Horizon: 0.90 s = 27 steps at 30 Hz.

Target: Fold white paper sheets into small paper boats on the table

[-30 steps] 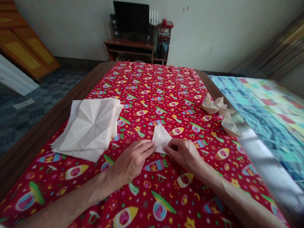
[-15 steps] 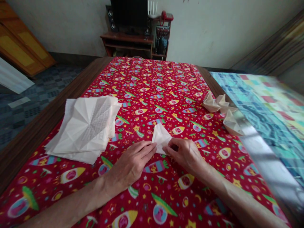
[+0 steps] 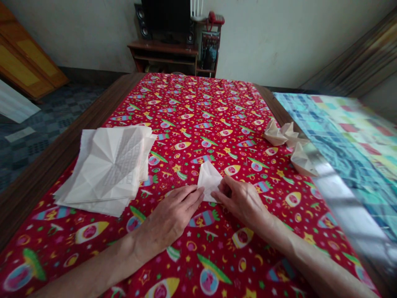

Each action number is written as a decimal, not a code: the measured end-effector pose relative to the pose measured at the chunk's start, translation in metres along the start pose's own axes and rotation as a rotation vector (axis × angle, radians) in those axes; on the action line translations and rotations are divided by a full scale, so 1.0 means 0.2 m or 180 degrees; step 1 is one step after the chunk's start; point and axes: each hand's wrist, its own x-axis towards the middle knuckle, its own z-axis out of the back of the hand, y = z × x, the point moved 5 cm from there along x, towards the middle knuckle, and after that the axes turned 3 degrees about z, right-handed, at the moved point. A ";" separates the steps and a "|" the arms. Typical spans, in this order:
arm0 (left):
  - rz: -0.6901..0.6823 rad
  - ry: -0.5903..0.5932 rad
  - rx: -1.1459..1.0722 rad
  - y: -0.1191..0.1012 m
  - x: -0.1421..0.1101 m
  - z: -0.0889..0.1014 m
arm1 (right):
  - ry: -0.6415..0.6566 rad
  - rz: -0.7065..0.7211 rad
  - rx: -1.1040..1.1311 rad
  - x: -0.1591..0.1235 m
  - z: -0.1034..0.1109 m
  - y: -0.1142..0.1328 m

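Observation:
A small piece of folded white paper (image 3: 209,177) lies on the red patterned cloth in front of me, its pointed end away from me. My left hand (image 3: 178,207) rests flat with the fingers stretched out, their tips on the paper's left edge. On the paper's right side, my right hand (image 3: 238,196) is closed, thumb and index finger pinching the edge. The curled fingers hide part of that edge. To the left is a stack of creased paper sheets (image 3: 108,165), apart from both hands.
Several folded paper shapes (image 3: 302,160) stand along the table's right side. The red cloth (image 3: 198,124) covers most of the brown table (image 3: 102,95). A bed with a blue patterned cover (image 3: 335,136) adjoins on the right. Beyond the table stands a desk with a monitor (image 3: 166,16).
The view has shifted slightly. Both hands remain at the folded paper, and the right fingertips have moved a little left along it.

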 end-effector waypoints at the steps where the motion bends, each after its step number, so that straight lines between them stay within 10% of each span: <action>1: 0.0002 0.0011 0.0036 0.00 0.00 0.00 | -0.0035 0.0052 -0.0051 0.00 0.00 0.00; 12: 0.0062 0.0047 0.0201 -0.02 0.02 0.00 | -0.0401 0.1800 -0.0848 -0.16 0.02 0.29; 20: 0.0082 0.0064 0.0138 -0.01 0.02 0.00 | 0.0458 0.1594 -0.1037 -0.26 -0.04 0.22; 27: 0.0095 0.0082 -0.0055 0.00 0.00 0.01 | 0.0300 0.1483 -0.1054 -0.35 0.03 0.14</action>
